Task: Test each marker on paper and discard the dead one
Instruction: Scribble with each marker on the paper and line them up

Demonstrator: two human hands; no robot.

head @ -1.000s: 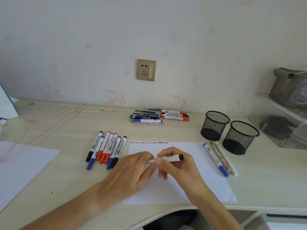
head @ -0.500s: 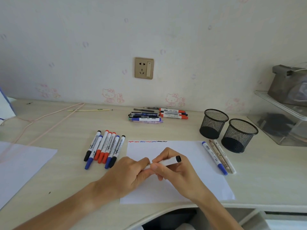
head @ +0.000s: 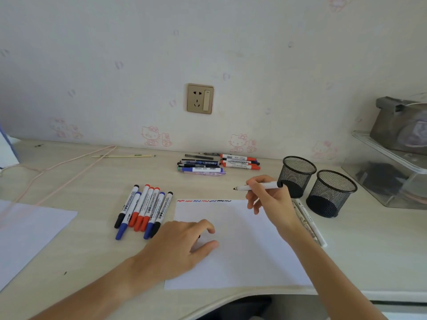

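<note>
The right hand (head: 269, 199) pinches one uncapped black marker (head: 258, 187) between thumb and fingers, lifted just past the far right corner of the paper (head: 242, 250), tip pointing to nine o'clock. The left hand (head: 180, 245) rests on the sheet's near left part, fingers curled; a small dark bit peeks out beneath them — whether it is the cap I cannot tell.

Along the paper's twelve o'clock edge runs one row of test squiggles (head: 204, 201) in red, blue and black; they run together too much to count.

At nine o'clock from the sheet lie seven capped markers (head: 144, 210) side by side: two black, two blue, three red. At twelve o'clock, near the wall, sits a further pile of pens and markers (head: 217, 163), overlapping so the number is unclear. Two black mesh cups (head: 318, 184) stand at two o'clock, touching. At three o'clock more pens (head: 308, 221) lie beside the sheet, mostly hidden by the right forearm.

A second sheet (head: 27, 234) is cut off at the left edge.
</note>
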